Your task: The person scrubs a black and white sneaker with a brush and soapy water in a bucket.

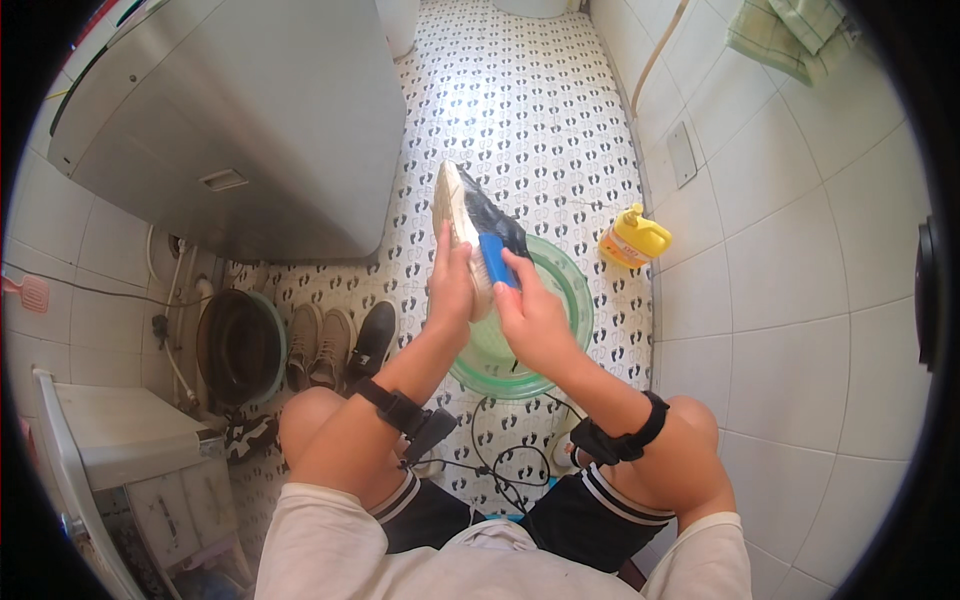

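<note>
L hand [453, 288] clasps shoe [492, 218] by sole, fingers fwd. R hand [538, 318], forearm angled inward, grips blue brush [496, 262], bristles against shoe side, above green basin [578, 300]

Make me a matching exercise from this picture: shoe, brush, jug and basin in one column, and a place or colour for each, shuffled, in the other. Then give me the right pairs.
Column one:
1. Shoe
2. Brush
3. Jug
4. Basin

Column two:
A. Yellow, near the tiled wall on the right
B. Green, on the patterned floor below the hands
C. Black upper, pale sole, held in the left hand
D. Blue, held in the right hand

Right pairs: 1-C, 2-D, 3-A, 4-B
</note>
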Action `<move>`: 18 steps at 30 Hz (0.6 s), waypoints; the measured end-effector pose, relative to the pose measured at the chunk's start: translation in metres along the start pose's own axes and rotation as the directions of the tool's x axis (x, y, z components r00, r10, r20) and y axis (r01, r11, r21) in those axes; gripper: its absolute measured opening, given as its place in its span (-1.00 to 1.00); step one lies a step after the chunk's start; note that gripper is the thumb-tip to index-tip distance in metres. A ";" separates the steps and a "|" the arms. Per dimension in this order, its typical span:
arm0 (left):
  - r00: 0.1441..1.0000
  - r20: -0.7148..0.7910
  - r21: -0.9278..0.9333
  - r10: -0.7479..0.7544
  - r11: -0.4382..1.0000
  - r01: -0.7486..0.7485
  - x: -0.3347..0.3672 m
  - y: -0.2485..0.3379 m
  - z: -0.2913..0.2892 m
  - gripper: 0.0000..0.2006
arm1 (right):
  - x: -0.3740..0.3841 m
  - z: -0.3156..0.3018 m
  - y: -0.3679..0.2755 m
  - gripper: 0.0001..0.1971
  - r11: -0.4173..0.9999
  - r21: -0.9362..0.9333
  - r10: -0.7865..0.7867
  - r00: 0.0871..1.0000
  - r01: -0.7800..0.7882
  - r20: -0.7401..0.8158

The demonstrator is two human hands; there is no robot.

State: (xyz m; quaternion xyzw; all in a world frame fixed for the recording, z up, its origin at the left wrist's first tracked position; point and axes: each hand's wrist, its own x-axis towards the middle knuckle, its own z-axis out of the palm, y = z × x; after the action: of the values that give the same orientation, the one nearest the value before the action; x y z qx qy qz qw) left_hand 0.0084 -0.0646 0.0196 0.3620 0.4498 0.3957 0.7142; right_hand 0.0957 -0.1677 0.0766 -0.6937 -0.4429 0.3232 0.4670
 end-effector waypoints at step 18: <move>0.992 0.063 0.264 0.110 0.957 -0.123 0.007 -0.019 -0.004 -0.37 | 0.020 -0.009 0.000 -0.53 0.996 0.033 0.084 0.996 -0.083 -0.038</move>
State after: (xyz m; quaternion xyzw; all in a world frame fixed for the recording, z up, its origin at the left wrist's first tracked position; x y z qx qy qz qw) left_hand 0.0114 -0.0652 -0.0005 0.4902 0.4596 0.3640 0.6449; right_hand 0.1116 -0.1533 0.0787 -0.7105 -0.3991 0.3356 0.4726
